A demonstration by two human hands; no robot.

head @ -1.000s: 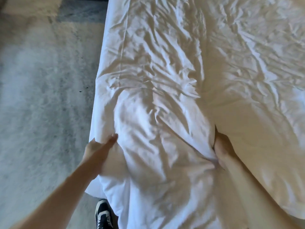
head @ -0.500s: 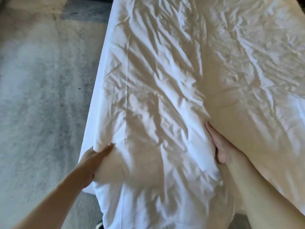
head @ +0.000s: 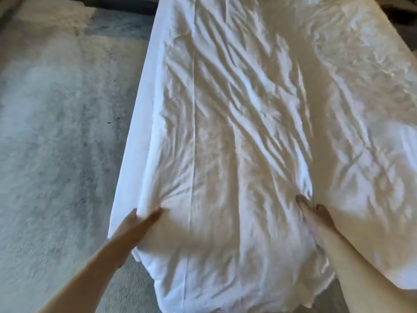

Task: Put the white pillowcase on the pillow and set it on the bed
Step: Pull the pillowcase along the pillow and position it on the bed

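The pillow (head: 237, 154), inside the wrinkled white pillowcase, lies lengthwise along the left part of the bed (head: 365, 105). Its near end hangs past the bed's front edge. My left hand (head: 140, 224) grips the pillow's left edge near the front, thumb on top and fingers hidden underneath. My right hand (head: 313, 215) is pressed against the pillow's right side with fingers stretched forward, wedged between pillow and sheet. The pillowcase's open end is not visible.
A grey carpet (head: 56, 132) covers the floor left of the bed. The bed's white left side (head: 130, 177) drops straight to it. The crumpled white sheet spreads to the right. Something dark shows at the top right corner (head: 404, 10).
The pillow has slid forward and flattened on the bed. My right hand came out from under its edge and now lies along its side. My shoe is no longer in view.
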